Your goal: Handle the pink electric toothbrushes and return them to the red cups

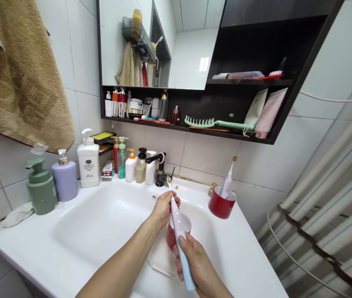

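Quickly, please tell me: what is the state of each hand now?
Left hand: closed, holding the electric toothbrush near its top.
Right hand: closed, holding the same toothbrush lower down.

The electric toothbrush (178,225) in my fingers runs from pale pink into light blue at its base, and the cup (170,238) behind it is red outside, white inside. The mug (222,205) off to my right is a similar red. To my left hangs a tan towel (27,82) with darker brown patches, and a sage-green pump bottle (41,190) stands beside a lilac pump bottle (64,181).
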Action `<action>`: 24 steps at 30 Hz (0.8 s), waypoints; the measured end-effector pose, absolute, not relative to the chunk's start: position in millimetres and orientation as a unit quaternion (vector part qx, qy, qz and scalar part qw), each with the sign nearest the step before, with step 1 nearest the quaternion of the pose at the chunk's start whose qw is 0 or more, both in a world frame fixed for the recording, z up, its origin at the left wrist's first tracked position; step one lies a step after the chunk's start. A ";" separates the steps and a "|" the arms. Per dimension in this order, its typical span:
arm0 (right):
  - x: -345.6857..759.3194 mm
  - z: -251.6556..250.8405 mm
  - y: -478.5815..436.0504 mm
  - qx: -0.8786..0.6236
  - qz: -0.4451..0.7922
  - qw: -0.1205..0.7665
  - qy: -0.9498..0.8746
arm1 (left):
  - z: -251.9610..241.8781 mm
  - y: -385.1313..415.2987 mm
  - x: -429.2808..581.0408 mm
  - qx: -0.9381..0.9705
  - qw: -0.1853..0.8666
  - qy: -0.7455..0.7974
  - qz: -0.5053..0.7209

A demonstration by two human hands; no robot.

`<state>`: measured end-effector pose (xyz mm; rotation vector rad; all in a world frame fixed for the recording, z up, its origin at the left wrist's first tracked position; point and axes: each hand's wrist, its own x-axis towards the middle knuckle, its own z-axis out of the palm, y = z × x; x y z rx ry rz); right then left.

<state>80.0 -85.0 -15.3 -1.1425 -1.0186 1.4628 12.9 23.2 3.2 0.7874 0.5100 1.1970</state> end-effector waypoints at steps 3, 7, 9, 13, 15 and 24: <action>79.5 -14.8 -86.0 -0.476 0.596 0.492 -0.420 | 3.0 23.1 13.0 0.359 0.724 0.228 0.542; 78.5 -15.9 -84.6 -0.476 0.599 0.490 -0.418 | 2.9 22.7 13.7 0.362 0.728 0.224 0.538; 77.6 -16.4 -84.0 -0.504 0.557 0.492 -0.438 | 2.3 22.3 14.6 0.368 0.725 0.227 0.537; 75.9 -15.4 -86.9 -0.511 0.559 0.492 -0.429 | 2.7 20.8 15.9 0.385 0.716 0.238 0.531; 76.2 -13.7 -88.2 -0.502 0.567 0.494 -0.426 | 5.4 18.8 15.8 0.401 0.708 0.251 0.524; 98.8 5.8 -29.8 -0.536 0.353 0.603 -0.474 | -6.0 2.8 4.7 0.614 0.504 0.353 0.495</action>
